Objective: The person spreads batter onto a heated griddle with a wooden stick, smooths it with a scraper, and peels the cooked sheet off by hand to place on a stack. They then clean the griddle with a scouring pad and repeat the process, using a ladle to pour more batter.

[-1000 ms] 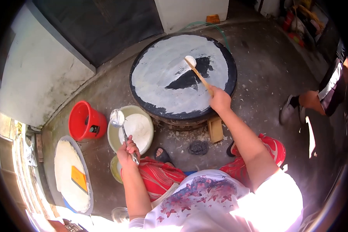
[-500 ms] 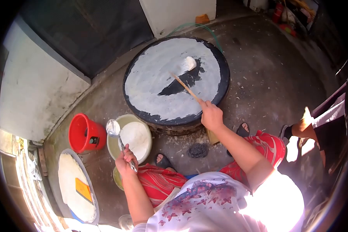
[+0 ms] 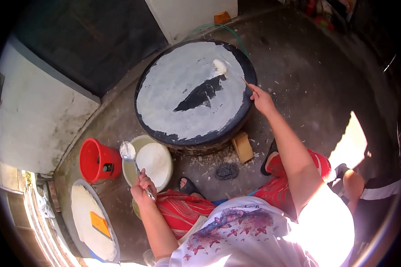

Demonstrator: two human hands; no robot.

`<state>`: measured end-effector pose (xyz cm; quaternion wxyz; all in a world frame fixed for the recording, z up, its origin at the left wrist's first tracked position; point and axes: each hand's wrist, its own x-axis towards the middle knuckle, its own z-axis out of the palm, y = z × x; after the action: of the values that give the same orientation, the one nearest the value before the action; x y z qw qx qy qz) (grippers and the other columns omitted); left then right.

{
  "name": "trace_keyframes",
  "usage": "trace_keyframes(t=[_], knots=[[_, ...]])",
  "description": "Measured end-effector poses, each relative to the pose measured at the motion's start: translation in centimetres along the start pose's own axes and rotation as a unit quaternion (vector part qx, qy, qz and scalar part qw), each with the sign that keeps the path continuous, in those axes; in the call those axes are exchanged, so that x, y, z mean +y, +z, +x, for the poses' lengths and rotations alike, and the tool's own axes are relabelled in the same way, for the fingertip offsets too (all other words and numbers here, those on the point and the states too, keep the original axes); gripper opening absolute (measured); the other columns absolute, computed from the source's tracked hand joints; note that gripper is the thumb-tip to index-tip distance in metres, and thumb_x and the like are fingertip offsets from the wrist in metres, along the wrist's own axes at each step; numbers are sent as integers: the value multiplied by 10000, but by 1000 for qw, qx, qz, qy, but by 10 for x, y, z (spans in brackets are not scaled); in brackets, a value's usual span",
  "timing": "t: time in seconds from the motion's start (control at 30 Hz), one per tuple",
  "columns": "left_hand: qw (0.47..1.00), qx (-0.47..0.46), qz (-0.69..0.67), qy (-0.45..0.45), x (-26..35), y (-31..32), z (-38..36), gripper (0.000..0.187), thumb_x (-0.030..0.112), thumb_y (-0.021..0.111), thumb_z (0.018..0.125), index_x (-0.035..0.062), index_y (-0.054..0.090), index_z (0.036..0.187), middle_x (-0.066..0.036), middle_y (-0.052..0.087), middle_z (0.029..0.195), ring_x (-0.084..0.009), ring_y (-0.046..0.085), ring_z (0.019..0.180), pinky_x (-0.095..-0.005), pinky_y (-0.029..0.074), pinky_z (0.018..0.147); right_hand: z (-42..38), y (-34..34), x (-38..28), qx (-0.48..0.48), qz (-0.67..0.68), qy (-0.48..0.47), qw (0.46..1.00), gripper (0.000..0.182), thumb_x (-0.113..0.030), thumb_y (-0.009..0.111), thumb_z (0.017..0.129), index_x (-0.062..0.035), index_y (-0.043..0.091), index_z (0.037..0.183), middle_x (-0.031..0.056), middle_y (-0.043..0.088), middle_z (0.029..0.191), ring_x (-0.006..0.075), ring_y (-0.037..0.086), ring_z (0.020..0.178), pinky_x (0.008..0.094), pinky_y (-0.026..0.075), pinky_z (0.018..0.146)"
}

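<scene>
My left hand (image 3: 143, 187) is closed around the handle of a metal ladle (image 3: 128, 152), whose white-coated bowl hangs over the rim of a pale green basin (image 3: 131, 173). White batter (image 3: 153, 164) fills much of that basin. With my right hand (image 3: 263, 100) I grip a thin wooden stick (image 3: 246, 82) at the right edge of a round black griddle (image 3: 143, 119). A thin, uneven white layer (image 3: 173, 71) covers most of the griddle, leaving a dark bare strip in the middle. A thick white lump (image 3: 219, 66) sits near the stick's far end.
A red bucket (image 3: 89, 162) stands left of the basin. Below it, a round tray (image 3: 116, 238) bears pale flat sheets and a yellow scraper (image 3: 100, 224). A dark scouring pad (image 3: 227, 171) and yellowish block (image 3: 242, 147) lie before the griddle. Another person's leg (image 3: 353, 187) shows at right.
My right hand has moved right and away from me with the stick. Part of the bare area beside the lump is now covered in white. My left hand still holds the ladle.
</scene>
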<state>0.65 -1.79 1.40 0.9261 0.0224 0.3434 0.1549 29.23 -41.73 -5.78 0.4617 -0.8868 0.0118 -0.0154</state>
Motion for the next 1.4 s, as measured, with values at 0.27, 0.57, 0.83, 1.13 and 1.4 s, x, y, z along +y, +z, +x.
trace_keyframes(t=[0.27, 0.57, 0.83, 1.13, 1.4], knots=[[1000, 5, 13, 18, -8, 8, -1, 264, 81, 312, 911, -116, 424, 1047, -61, 468, 703, -101, 407, 459, -199, 367, 374, 2, -34, -12, -203, 98, 126, 966, 294, -109, 459, 878, -110, 586, 1143, 43, 620, 820, 97, 526, 641, 246, 444, 644], [1000, -7, 16, 12, -9, 3, 2, 267, 88, 315, 919, -116, 421, 1054, -56, 458, 713, -93, 405, 477, -191, 364, 377, -34, 13, -40, -96, -67, -8, 993, 269, -228, 492, 862, -176, 605, 1101, 114, 608, 1054, 275, 567, 994, 336, 437, 852], [999, -18, 24, -14, -4, -1, 0, 339, 197, 292, 951, -77, 429, 1095, -51, 460, 754, -98, 407, 517, -211, 356, 411, -58, 48, -21, -66, -9, -32, 997, 275, -232, 483, 862, -177, 596, 1106, 114, 608, 1040, 299, 569, 971, 348, 453, 826], [999, -31, 21, -14, -2, -5, -4, 330, 181, 288, 948, -79, 422, 1099, -61, 463, 760, -101, 412, 522, -215, 361, 423, -58, 63, -19, -62, -4, -9, 998, 281, -177, 488, 872, -137, 581, 1134, 139, 612, 1041, 260, 590, 962, 309, 438, 832], [999, -49, 11, -22, 4, -10, -1, 318, 174, 294, 945, -80, 431, 1079, -70, 480, 747, -107, 419, 512, -220, 365, 432, -88, 24, -111, -207, -224, -86, 949, 264, -244, 524, 825, -241, 629, 1067, 46, 614, 1050, 266, 588, 923, 338, 473, 779]])
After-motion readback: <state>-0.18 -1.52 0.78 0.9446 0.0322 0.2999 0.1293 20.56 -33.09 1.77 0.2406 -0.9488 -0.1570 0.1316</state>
